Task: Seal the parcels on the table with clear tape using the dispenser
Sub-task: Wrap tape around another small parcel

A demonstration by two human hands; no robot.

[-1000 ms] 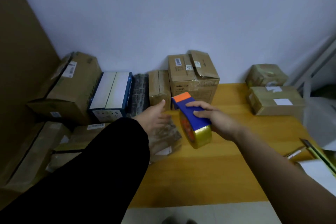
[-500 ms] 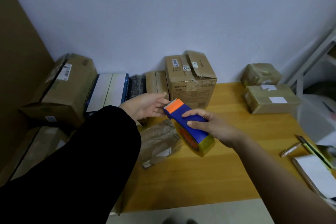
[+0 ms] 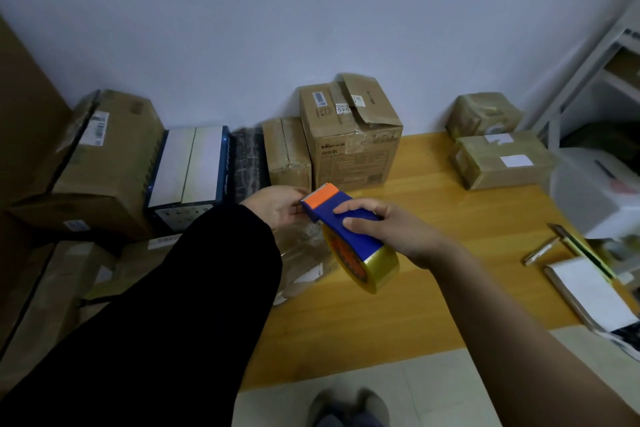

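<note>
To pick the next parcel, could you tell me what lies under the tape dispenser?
A tape-wrapped brown parcel lies on the wooden table beneath the tape dispenser; the black sleeve covers its left end.

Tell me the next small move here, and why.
Probably the left hand should draw the tape end out from the dispenser. Its fingers sit at the orange cutter end, the right hand grips the blue body, and a wrapped parcel lies just below them.
</note>
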